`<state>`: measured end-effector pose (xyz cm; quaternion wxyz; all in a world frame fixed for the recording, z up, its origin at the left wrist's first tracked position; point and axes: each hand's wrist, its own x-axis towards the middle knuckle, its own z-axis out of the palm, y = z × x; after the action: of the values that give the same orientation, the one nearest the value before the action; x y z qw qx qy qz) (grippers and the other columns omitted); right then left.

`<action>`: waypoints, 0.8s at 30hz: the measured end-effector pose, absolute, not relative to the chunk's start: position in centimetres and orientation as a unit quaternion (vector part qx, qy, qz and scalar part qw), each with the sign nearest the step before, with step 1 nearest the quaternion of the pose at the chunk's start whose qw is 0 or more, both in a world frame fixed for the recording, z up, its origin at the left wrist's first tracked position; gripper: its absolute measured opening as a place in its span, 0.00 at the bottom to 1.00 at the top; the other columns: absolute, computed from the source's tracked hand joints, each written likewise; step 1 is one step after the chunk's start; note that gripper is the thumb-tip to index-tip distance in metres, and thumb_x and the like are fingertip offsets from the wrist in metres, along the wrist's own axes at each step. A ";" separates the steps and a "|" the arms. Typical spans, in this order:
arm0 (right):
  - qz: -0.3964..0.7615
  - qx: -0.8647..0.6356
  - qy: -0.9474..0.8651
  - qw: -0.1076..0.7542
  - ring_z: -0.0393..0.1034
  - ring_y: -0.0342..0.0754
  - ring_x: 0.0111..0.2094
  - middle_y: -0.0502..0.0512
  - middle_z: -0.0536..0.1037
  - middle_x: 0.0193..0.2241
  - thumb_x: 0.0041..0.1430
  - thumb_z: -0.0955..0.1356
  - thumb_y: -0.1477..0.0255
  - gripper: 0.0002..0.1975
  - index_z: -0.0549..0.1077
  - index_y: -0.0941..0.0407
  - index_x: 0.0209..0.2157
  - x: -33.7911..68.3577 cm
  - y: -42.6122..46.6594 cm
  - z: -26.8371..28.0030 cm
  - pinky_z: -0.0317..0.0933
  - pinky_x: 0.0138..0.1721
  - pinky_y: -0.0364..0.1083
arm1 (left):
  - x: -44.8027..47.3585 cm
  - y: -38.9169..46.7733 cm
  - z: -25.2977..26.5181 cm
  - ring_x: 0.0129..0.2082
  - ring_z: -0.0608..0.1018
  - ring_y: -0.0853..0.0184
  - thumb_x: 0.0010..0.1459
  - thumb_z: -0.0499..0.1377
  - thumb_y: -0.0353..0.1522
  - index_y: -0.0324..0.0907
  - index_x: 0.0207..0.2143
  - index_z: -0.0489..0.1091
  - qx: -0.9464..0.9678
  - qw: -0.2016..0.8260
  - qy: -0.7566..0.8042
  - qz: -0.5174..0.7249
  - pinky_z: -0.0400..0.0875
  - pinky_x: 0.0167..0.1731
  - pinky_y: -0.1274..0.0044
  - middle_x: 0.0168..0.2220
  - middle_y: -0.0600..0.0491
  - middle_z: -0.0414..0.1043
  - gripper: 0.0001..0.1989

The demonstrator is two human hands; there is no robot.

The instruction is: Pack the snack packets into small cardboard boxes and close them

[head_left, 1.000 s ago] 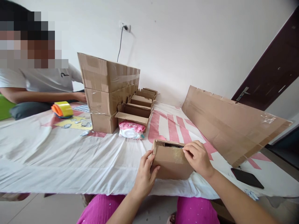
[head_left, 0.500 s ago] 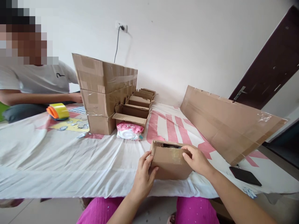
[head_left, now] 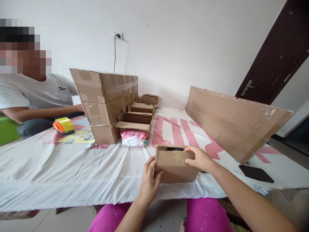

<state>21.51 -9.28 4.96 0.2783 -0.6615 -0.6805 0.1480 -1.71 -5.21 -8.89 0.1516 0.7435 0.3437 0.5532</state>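
Note:
A small brown cardboard box [head_left: 177, 167] stands in front of me near the table's edge, with a dark narrow gap along its top. My left hand [head_left: 150, 180] holds its left end, thumb on the front face and fingers round the corner. At the top right, my right hand [head_left: 199, 159] grips the box's upper edge, thumb against the front and fingertips at the gap. What lies inside the box is hidden. Beyond it, a pink and white pack of wipes [head_left: 134, 138] rests before a row of open cardboard boxes [head_left: 135, 125].
Taped boxes [head_left: 106, 106] are stacked at left. A large cardboard sheet [head_left: 234, 122] stands at right, near a dark phone-like slab [head_left: 256, 173]. Across the table sits another person [head_left: 41, 93], near a yellow and orange tape roll [head_left: 64, 125]. A cloth [head_left: 72, 174] covers the table.
My view has shifted slightly. My right hand has slid a little left along the box's top edge; my left hand keeps its hold on the end.

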 end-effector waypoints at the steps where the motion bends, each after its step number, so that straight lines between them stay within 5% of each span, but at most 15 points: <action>1: 0.121 -0.653 -0.684 0.301 0.71 0.52 0.44 0.53 0.78 0.41 0.47 0.69 0.73 0.14 0.72 0.53 0.40 21.9 -9.3 4.6 0.64 0.45 0.52 | -1.7 -5.2 -9.0 0.59 0.67 0.57 0.64 0.53 0.30 0.46 0.57 0.57 0.743 0.152 0.342 0.554 0.67 0.56 0.59 0.58 0.42 0.60 0.19; 7: -0.114 -0.653 -0.620 0.420 0.70 0.53 0.44 0.60 0.75 0.40 0.63 0.61 0.65 0.11 0.69 0.55 0.41 28.1 -10.6 -0.4 0.64 0.49 0.55 | -2.2 -4.8 -8.5 0.61 0.64 0.57 0.63 0.55 0.33 0.46 0.55 0.59 0.745 0.169 0.326 0.558 0.65 0.57 0.59 0.60 0.42 0.58 0.18; 11: -0.071 -0.675 -0.655 0.333 0.73 0.58 0.42 0.59 0.79 0.37 0.53 0.66 0.70 0.09 0.74 0.55 0.37 32.1 -12.6 -5.0 0.66 0.46 0.59 | -1.9 -3.5 -6.6 0.60 0.66 0.55 0.62 0.56 0.38 0.43 0.37 0.67 0.716 0.191 0.313 0.594 0.64 0.57 0.59 0.57 0.44 0.64 0.08; 14: -0.043 -0.678 -0.681 0.274 0.73 0.59 0.45 0.57 0.80 0.41 0.47 0.68 0.74 0.16 0.77 0.52 0.40 33.7 -14.0 -7.8 0.66 0.48 0.59 | -1.3 -2.3 -4.9 0.56 0.70 0.56 0.62 0.54 0.39 0.43 0.26 0.65 0.704 0.233 0.321 0.589 0.67 0.54 0.62 0.46 0.45 0.73 0.13; 18: -0.048 -0.700 -0.668 0.248 0.73 0.61 0.42 0.60 0.79 0.37 0.52 0.66 0.72 0.13 0.78 0.53 0.39 34.9 -14.8 -9.9 0.66 0.46 0.61 | -1.1 -1.5 -3.7 0.53 0.73 0.55 0.60 0.54 0.38 0.43 0.22 0.65 0.718 0.281 0.302 0.561 0.69 0.49 0.64 0.35 0.47 0.74 0.14; 24: -0.066 -0.720 -0.631 0.280 0.76 0.57 0.37 0.61 0.79 0.34 0.55 0.63 0.69 0.10 0.73 0.55 0.38 36.8 -14.2 -9.9 0.71 0.39 0.55 | -1.4 -1.4 -3.9 0.52 0.72 0.55 0.61 0.53 0.40 0.43 0.23 0.66 0.722 0.294 0.285 0.557 0.68 0.49 0.64 0.32 0.48 0.73 0.16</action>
<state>36.77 -14.17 -9.92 0.2804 -0.7200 -0.6313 -0.0664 -1.38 -1.39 -3.92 0.2940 0.7223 0.2851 0.5573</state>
